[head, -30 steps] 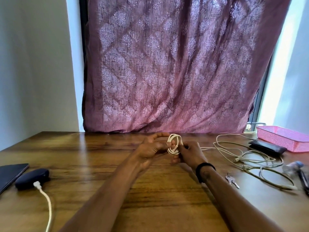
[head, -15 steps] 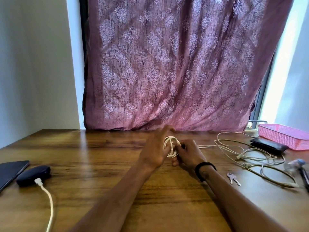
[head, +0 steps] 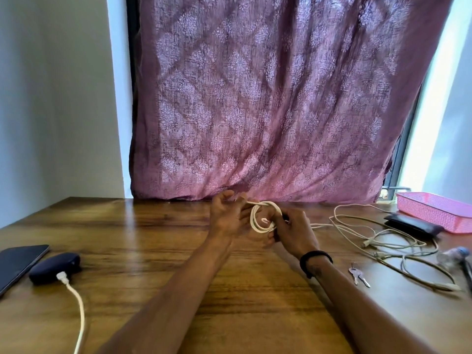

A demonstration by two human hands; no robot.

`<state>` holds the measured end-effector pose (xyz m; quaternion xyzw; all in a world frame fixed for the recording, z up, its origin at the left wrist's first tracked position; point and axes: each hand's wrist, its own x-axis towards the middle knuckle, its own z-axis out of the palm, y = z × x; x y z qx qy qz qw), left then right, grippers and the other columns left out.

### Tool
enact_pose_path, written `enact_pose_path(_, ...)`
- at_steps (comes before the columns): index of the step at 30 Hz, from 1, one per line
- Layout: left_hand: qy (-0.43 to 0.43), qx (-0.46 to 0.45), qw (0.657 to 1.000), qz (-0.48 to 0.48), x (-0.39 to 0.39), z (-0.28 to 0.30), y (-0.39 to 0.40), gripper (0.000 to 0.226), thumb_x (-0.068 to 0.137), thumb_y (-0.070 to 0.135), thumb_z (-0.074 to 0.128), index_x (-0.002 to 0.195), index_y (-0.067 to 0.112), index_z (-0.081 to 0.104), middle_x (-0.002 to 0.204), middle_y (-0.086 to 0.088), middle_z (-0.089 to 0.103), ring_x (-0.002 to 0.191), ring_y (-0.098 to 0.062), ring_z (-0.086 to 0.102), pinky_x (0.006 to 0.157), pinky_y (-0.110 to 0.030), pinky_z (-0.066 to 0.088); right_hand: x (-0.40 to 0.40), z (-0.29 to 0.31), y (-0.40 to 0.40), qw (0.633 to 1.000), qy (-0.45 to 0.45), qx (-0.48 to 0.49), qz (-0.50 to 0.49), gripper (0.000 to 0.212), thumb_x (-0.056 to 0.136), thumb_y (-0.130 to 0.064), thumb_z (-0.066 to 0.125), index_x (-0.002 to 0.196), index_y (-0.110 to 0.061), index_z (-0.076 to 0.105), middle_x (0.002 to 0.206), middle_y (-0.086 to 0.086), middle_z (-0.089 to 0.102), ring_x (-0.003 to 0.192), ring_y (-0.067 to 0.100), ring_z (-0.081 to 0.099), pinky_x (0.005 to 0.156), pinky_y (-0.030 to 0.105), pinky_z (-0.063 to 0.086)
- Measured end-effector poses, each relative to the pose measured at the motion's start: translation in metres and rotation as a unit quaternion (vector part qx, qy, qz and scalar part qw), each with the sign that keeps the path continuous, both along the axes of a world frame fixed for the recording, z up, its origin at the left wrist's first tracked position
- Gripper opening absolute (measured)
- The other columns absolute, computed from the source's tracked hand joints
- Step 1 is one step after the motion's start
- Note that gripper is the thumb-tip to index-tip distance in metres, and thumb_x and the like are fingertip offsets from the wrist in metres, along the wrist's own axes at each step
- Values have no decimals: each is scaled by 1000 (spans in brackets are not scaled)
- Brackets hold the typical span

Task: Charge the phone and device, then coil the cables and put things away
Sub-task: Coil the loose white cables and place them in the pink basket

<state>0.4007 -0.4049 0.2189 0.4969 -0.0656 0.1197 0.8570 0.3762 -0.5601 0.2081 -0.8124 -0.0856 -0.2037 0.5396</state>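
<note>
Left hand [head: 226, 217] has lifted a strand — right hand [head: 293, 232] pinches cable coil [head: 263, 217].

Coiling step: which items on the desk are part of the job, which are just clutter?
Job:
- white coil, gripped by right hand, left hand winding
- loose cables
- dark device, cable plugged in
- phone
- pink tray, probably for storage

Clutter:
- keys
- black wallet
- bottle

Phone [head: 18, 264] cut by left edge; bottle [head: 450, 258] blurred at right
</note>
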Motion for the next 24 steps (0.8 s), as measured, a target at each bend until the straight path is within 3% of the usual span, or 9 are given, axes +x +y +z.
enact_pose_path(2, 25, -68, 996, -45, -1, 3, 2, 35, 93, 5, 69, 120, 12, 48, 98, -26, 71, 62, -23, 72, 58, -34, 61, -2, 2, 2, 1000, -15, 1, -2, 27, 105, -24, 60, 92, -5, 74, 68, 14, 75, 56, 27, 75, 55, 47, 64)
enact_pose_path(6, 9, 25, 1000, -2, -2, -4, -1, 9, 94, 9, 69, 96, 3, 63, 77, -15, 70, 52, -13, 68, 48, -26, 57, -6, 6, 3, 999, -45, 22, -8, 29, 106, -23, 59, 88, -5, 72, 62, 12, 73, 53, 26, 74, 54, 42, 63)
enact_pose_path(9, -29, 72, 995, 56, 3, -12, -1, 16, 91, 13, 73, 84, 1, 68, 71, -12, 71, 56, -16, 69, 50, -26, 56, -6, 6, 3, 999, -49, 16, -4, 27, 106, -20, 59, 88, -5, 71, 61, 11, 72, 52, 26, 74, 55, 45, 63)
enact_pose_path(13, -70, 147, 978, 132, 6, -22, 5, 22, 91, 20, 76, 88, -2, 74, 82, -17, 76, 72, -36, 75, 64, -41, 63, -8, 4, 8, 999, -46, 0, 3, 22, 105, -21, 60, 90, -11, 73, 62, 12, 73, 51, 26, 74, 53, 41, 63)
enact_pose_path(15, -101, 191, 967, 135, 2, -23, 4, 26, 93, 28, 73, 88, 3, 78, 80, -14, 78, 76, -36, 76, 69, -50, 64, -6, 2, 8, 999, -45, 8, 2, 22, 106, -23, 60, 92, -10, 73, 63, 12, 74, 52, 26, 74, 54, 44, 63)
enact_pose_path(18, -127, 240, 957, 102, -10, -15, -2, 38, 91, 44, 70, 89, 7, 79, 80, -8, 78, 76, -24, 77, 70, -43, 64, -2, 0, 3, 999, -39, 27, -20, 27, 106, -24, 59, 91, -8, 72, 63, 12, 74, 53, 26, 74, 61, 52, 64)
enact_pose_path(21, -162, 367, 905, 140, -10, -16, -3, 25, 85, 43, 77, 90, 18, 77, 78, 7, 76, 72, -2, 72, 68, -27, 60, 0, 0, 1, 999, -36, 31, -22, 26, 106, -24, 59, 90, -9, 73, 66, 10, 76, 55, 25, 75, 63, 54, 64)
enact_pose_path(22, -166, 366, 907, 125, -8, -16, -2, 18, 87, 36, 77, 90, 18, 78, 78, 6, 77, 71, -3, 72, 67, -31, 60, 0, -1, 1, 999, -37, 30, -14, 25, 106, -24, 59, 91, -8, 73, 68, 11, 76, 56, 25, 76, 62, 54, 64)
enact_pose_path(24, -125, 290, 948, 47, -8, -13, -2, 10, 91, 23, 75, 92, 15, 79, 80, 1, 78, 73, -9, 73, 70, -38, 60, 2, -2, 2, 999, -35, 37, 2, 24, 106, -24, 60, 94, -8, 74, 71, 11, 77, 59, 28, 76, 62, 54, 65)
